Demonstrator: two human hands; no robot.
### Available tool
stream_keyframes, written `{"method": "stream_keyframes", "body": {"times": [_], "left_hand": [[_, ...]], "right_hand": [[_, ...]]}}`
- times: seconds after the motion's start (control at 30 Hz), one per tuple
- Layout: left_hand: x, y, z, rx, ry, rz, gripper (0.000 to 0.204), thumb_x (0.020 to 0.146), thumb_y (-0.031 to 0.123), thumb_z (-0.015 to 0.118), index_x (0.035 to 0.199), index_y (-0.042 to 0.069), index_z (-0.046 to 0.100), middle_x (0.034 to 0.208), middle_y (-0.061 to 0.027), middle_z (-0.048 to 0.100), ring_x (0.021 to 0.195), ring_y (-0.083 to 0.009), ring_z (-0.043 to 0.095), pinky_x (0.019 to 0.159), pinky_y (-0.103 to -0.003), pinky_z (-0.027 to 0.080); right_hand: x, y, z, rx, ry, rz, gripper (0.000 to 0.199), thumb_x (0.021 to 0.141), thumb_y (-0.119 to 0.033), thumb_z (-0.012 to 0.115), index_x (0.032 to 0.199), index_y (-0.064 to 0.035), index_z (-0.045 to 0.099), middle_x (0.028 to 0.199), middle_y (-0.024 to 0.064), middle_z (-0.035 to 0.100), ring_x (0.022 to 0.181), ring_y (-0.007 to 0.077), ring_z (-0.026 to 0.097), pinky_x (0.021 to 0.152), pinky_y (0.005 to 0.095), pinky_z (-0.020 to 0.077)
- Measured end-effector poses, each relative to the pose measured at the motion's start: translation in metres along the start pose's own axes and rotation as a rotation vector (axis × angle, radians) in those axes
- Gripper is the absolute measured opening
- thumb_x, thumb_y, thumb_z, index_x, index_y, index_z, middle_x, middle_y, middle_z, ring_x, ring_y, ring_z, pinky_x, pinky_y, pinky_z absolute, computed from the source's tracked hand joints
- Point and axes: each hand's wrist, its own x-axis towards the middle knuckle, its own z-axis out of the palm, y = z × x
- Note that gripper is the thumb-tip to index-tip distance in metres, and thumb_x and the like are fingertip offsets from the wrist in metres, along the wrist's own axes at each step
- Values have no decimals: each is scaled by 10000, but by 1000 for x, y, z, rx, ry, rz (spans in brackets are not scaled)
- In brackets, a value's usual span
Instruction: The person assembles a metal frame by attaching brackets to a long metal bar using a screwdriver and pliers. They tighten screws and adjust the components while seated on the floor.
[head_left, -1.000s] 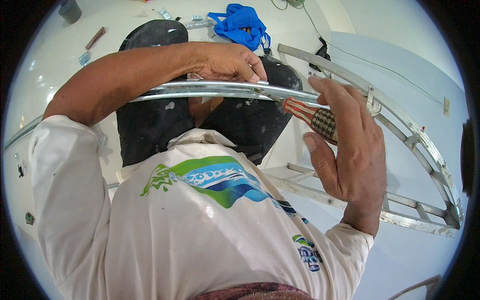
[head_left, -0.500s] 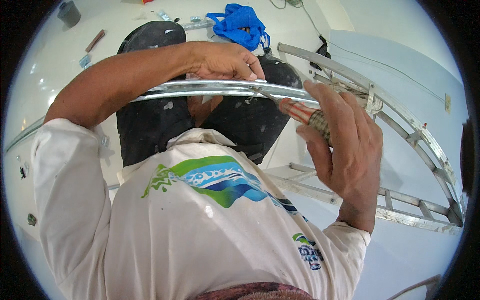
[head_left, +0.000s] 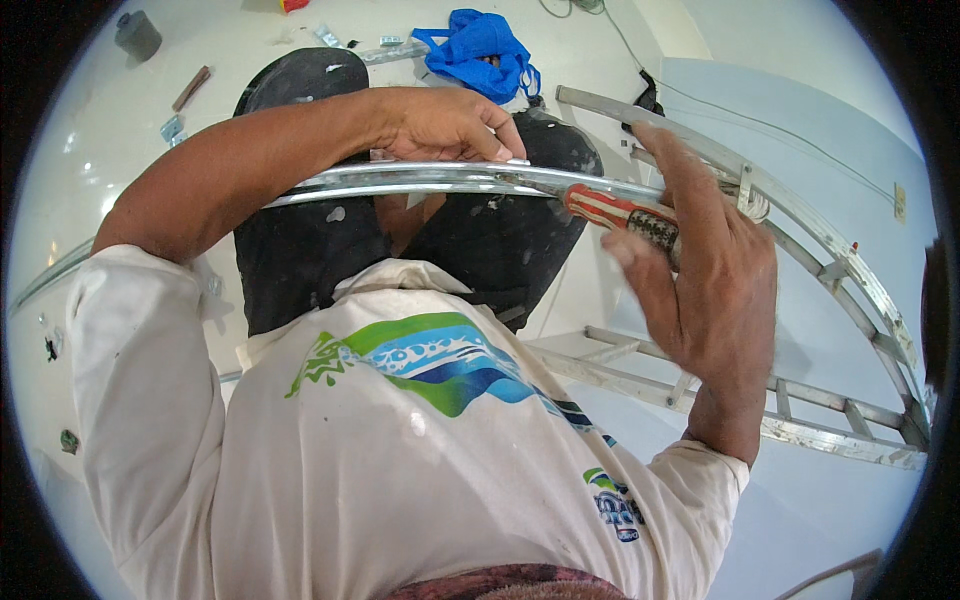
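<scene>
1. The screwdriver [head_left: 622,212], with its red-and-clear striped handle, is lying across the right hand [head_left: 700,270] with the blade pointing at the metal channel [head_left: 420,180]; the tip looks to be meeting the channel just beside the left hand [head_left: 445,122]. If the tip is sliding off the smooth metal, it could be jabbing toward those knuckles, since they are sitting right next to the contact point.
2. The right hand's fingers [head_left: 670,160] are stretched out almost straight rather than curled, so the handle is being pressed between palm and thumb more than gripped. A hold that loose could be letting the tool twist or drop past the channel to the floor.
3. The left hand is wrapping down over the top of the channel, fingers closed over its far edge, pinning it. The channel is a long, thin strip running across the picture in front of the person's chest; with only one hand steadying it, it may be flexing or swinging under the tool's push.
4. The left forearm is reaching forward over the channel from the shoulder. The right forearm is rising from below the channel, wrist bent inward.
5. An aluminium ladder frame [head_left: 800,395] is lying beyond the channel's right end, and a blue bag [head_left: 478,45] is sitting on the floor well behind it.
</scene>
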Motion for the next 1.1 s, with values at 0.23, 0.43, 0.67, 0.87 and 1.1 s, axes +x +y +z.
{"method": "stream_keyframes", "body": {"times": [0.23, 0.43, 0.67, 0.87, 1.1], "left_hand": [[-4, -1, 4, -9, 57, -19, 355, 991, 88, 761, 1304, -48, 661, 1093, -143, 778, 887, -147, 785, 744, -248, 664], [-2, 1, 7, -59, 91, -18, 383, 969, 80, 803, 1299, -69, 679, 1061, -160, 780, 838, -136, 774, 672, -218, 626], [2, -6, -4, 38, 67, -16, 428, 955, 122, 809, 1316, -36, 644, 1152, -136, 762, 917, -152, 775, 765, -255, 649], [-1, -1, -3, -27, -7, -15, 396, 972, 129, 797, 1306, -31, 655, 1128, -130, 771, 917, -133, 775, 777, -236, 641], [3, -6, -5, -47, -32, -10, 355, 983, 108, 779, 1291, -25, 664, 1130, -125, 781, 946, -143, 786, 800, -249, 660]], "right_hand": [[-8, -7, 3, -73, -23, -84, 600, 935, -327, 772, 1456, -71, 621, 1153, 160, 754, 936, 311, 740, 791, 416, 624], [2, -6, -3, -11, 20, -140, 595, 929, -258, 786, 1474, -86, 620, 1159, 165, 747, 922, 307, 739, 775, 406, 617], [1, -12, -5, -9, 21, -77, 543, 954, -207, 771, 1463, -84, 624, 1090, 171, 743, 908, 278, 750, 738, 409, 611], [-2, -5, -5, -154, -139, -17, 610, 985, -322, 759, 1517, -76, 590, 1082, 181, 756, 921, 289, 774, 748, 430, 633], [-2, 3, 5, -135, 36, -211, 659, 1014, -402, 728, 1562, -76, 561, 1165, 194, 785, 931, 314, 793, 799, 457, 651]]}}
